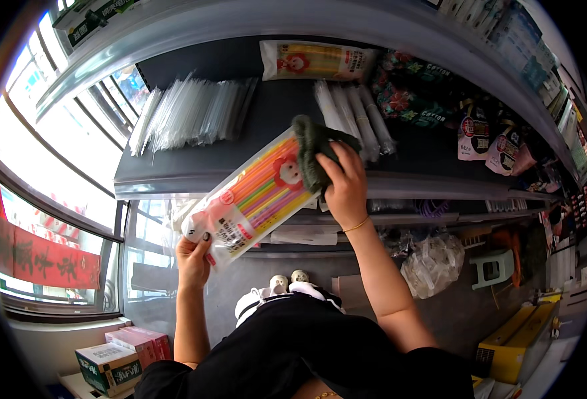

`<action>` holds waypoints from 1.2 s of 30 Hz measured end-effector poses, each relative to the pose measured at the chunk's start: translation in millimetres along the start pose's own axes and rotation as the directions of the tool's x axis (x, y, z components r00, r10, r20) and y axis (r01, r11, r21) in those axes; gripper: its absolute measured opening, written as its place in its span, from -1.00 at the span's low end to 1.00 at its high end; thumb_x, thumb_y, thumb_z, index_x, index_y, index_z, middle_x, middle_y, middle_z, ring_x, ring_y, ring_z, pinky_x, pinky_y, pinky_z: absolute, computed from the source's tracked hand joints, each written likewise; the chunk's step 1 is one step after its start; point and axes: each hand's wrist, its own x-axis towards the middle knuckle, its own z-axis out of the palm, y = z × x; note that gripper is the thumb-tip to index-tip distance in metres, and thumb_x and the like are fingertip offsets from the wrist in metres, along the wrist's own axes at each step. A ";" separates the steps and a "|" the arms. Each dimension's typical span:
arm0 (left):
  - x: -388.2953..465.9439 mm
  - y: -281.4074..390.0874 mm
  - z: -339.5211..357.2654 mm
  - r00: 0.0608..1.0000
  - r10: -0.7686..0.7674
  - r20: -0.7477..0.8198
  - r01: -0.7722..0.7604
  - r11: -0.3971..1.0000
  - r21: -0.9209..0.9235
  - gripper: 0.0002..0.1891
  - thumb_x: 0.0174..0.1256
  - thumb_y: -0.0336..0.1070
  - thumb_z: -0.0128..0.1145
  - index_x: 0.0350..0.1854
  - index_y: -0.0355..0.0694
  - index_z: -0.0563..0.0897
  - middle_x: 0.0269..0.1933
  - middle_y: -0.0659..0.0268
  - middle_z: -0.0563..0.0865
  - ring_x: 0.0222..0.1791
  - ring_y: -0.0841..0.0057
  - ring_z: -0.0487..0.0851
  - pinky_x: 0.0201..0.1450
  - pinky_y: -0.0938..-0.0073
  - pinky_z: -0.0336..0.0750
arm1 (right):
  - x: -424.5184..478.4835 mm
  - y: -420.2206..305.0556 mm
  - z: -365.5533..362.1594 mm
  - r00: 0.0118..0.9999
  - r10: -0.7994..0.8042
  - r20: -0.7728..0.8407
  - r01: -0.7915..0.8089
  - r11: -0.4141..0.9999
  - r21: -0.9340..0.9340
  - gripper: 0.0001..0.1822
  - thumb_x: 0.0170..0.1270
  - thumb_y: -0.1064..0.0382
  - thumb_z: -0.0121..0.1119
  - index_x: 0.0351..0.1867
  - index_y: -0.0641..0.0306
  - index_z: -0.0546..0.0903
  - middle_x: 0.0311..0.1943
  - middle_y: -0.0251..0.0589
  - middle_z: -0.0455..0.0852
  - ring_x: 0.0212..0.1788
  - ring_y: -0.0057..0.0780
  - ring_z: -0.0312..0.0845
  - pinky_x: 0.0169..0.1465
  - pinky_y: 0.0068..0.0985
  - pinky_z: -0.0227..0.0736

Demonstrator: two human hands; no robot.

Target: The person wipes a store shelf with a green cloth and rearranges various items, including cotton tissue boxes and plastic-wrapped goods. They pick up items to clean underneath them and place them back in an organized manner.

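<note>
A clear plastic package of colourful drinking straws slants across the view in front of a dark shelf. My left hand grips its lower left end, thumb on top. With my right hand I press a dark green cloth against the package's upper right end. Behind, on the shelf, lie a row of clear-wrapped straws and some wrapped bundles. Another package of coloured straws lies at the shelf's back.
Flowered dark packs and pink-and-black pouches stand on the shelf's right part. An upper shelf edge overhangs it. Windows are at left, cartons at lower left. A bag of clear plastic and a pale stool are at right.
</note>
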 end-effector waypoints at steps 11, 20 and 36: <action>-1.3 114.3 -7.5 0.923 0.180 0.340 -0.366 0.682 0.633 -0.89 0.24 -0.62 0.09 -0.30 -0.41 0.68 -0.41 0.32 0.72 -0.49 0.72 0.62 -0.54 0.71 0.47 | 13.8 -41.9 -62.5 0.999 -0.022 0.045 -0.009 0.804 0.594 -0.44 -0.17 0.48 0.06 0.03 0.38 0.54 0.13 0.05 0.49 0.21 0.01 0.39 0.30 -0.23 0.25; 26.7 128.1 111.1 0.626 0.221 0.748 -0.773 0.046 0.633 -0.40 0.02 -0.58 0.24 0.22 -0.19 0.48 -0.06 0.04 0.70 -0.08 0.15 0.69 0.01 0.32 0.54 | -23.4 -62.4 -21.9 0.950 0.191 0.246 -0.309 0.677 0.668 -0.51 -0.06 0.50 0.24 0.02 0.35 0.54 -0.09 -0.10 0.64 -0.04 -0.24 0.58 0.09 -0.39 0.44; 26.4 32.4 159.6 0.806 -0.067 0.588 -0.443 0.591 0.674 -0.49 -0.04 -0.33 0.33 0.04 -0.28 0.53 -0.29 0.07 0.72 -0.22 0.23 0.73 -0.11 0.37 0.57 | -48.4 -30.3 -72.1 0.274 0.962 0.020 -0.144 0.020 0.989 -0.65 0.21 0.45 0.20 0.05 0.27 0.49 -0.04 -0.25 0.60 -0.05 -0.44 0.56 -0.02 -0.41 0.52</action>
